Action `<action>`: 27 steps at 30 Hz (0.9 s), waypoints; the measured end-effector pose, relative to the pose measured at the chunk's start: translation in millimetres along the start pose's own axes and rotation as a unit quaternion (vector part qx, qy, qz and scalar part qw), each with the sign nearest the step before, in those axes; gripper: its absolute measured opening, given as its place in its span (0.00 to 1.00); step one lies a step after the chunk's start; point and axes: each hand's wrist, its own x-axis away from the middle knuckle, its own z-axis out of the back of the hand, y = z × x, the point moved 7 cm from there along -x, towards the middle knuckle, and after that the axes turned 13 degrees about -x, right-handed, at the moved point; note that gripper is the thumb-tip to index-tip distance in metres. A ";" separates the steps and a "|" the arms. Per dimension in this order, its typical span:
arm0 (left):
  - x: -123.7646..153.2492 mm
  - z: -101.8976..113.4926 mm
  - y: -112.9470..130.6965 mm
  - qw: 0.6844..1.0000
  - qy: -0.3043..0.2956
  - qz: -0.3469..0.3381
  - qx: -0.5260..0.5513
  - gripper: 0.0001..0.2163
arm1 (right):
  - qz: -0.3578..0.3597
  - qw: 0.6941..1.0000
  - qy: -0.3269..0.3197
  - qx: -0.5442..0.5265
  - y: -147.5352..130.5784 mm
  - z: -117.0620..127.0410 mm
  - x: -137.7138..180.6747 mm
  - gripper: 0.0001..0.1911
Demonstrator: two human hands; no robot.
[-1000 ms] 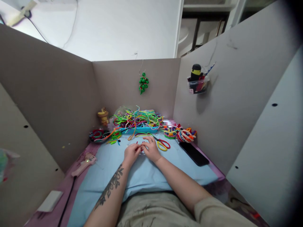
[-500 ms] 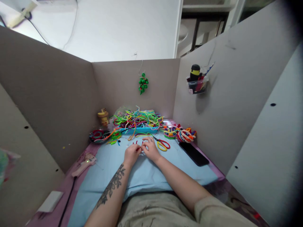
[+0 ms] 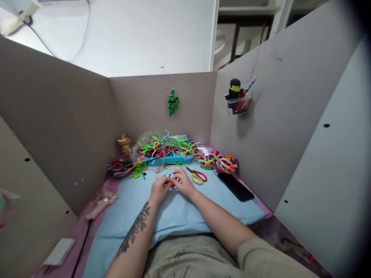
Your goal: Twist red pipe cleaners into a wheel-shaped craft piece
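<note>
My left hand (image 3: 160, 189) and my right hand (image 3: 183, 182) meet over the blue cloth, their fingertips close together. Between them is a thin red pipe cleaner piece (image 3: 173, 184), small and partly hidden by the fingers. Both hands are closed in a pinch on it. Just right of my right hand lies a pair of scissors (image 3: 198, 177) with one red and one yellow handle loop, its blades towards the back left. Loose green and orange pipe cleaners (image 3: 174, 165) lie beyond my fingers.
A blue tray (image 3: 179, 160) heaped with colourful pipe cleaners stands at the back. Finished pipe cleaner pieces (image 3: 225, 165) sit at right, near a black phone (image 3: 236, 187). A pink glue gun (image 3: 100, 206) and a white box (image 3: 60, 251) lie at left. Grey panels enclose the table.
The view has shifted slightly. My hands stay together in nearly the same place, with small finger movements around the red pipe cleaner. The other things on the table have not moved.
</note>
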 end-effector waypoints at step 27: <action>-0.5 9.7 -0.1 0.998 0.012 0.060 0.021 0.08 | 0.009 0.999 0.022 0.041 11.2 3.7 1.6 0.07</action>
